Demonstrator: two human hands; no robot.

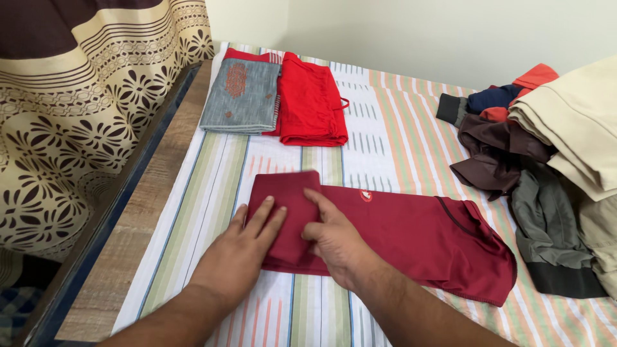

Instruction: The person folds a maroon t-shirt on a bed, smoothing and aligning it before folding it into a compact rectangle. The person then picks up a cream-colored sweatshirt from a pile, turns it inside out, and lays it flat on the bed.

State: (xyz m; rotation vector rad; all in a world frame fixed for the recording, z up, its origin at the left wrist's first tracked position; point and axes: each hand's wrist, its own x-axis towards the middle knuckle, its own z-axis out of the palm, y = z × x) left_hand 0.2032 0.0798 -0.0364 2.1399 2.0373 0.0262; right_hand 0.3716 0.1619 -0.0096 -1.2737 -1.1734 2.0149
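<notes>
1. The dark red garment [411,234] lies flat on the bed, near the front edge, with its left end folded over onto itself.
2. The left hand [247,247] rests flat on this folded part, the fingers stretched and slightly spread; its grip is wide and it holds nothing, only presses down.
3. The right hand [334,238] lies just beside it, also on the fold; its fingers are bent, and I cannot tell whether they pinch the cloth or only press on it.
4. Under the garment is the striped bedsheet [385,141], white with green and orange lines.
5. Further back lie two folded pieces side by side and touching: a grey folded cloth [241,96] with orange embroidery and a bright red folded cloth [312,106].
6. At the right is a loose pile of unfolded clothes [527,160] in brown, grey, navy and beige.
7. At the left hangs a patterned curtain [71,109], beside the wooden bed frame [138,212].
</notes>
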